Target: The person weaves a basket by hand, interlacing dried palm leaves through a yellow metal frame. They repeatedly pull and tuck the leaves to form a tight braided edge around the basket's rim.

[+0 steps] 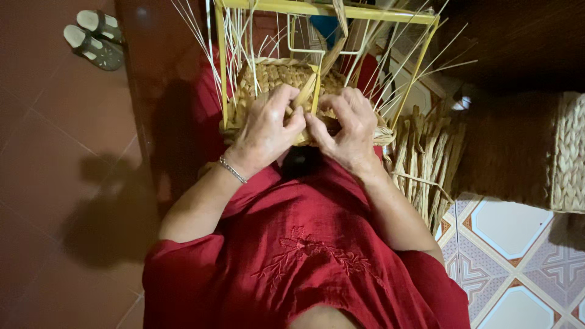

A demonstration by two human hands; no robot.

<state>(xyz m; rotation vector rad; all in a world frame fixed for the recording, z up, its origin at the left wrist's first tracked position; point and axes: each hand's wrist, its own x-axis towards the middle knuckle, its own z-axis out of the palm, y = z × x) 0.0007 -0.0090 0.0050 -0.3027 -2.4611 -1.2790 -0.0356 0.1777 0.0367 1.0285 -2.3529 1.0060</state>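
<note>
A half-woven straw basket (268, 79) rests on my lap, built around a yellow metal frame (420, 49) with thin pale reeds sticking up from it. My left hand (265, 128), with a thin bracelet on the wrist, grips the near woven edge. My right hand (347, 125) pinches the same edge right beside it, the thumbs almost touching. Between the two hands a flat straw strand (304, 94) runs up to a frame post. I wear a red embroidered garment (304, 256).
A bundle of dried straw (426, 158) lies by my right side. A finished woven basket (570, 152) stands at the right edge on a patterned tile floor (518, 244). A pair of sandals (94, 39) sits on the red tiles at the upper left.
</note>
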